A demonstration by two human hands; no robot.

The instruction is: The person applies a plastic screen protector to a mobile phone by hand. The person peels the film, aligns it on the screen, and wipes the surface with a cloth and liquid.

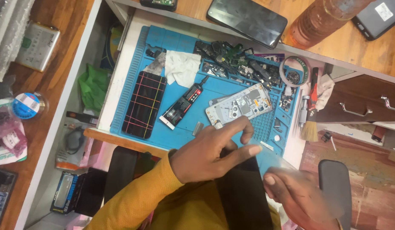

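My left hand (212,153), in a mustard sleeve, rests on the top end of a black phone screen panel (244,196) that lies over my lap, fingers pinching near its upper edge. Blurred at the panel's right edge is my right hand (297,196), which seems to peel a thin clear film (274,159) off it. Just beyond my left fingers, an opened silver phone frame (240,106) lies on the blue repair mat (214,87). A black glue tube (183,104) and a phone wrapped in coloured rubber bands (144,104) lie left of it.
A white tissue (182,68), a pile of small phone parts (235,59), a tape roll (294,70), a brush (310,127) and a red-handled tool sit on the mat's far and right sides. A dark phone (248,19) and an orange bottle (320,21) stand on the wooden desk.
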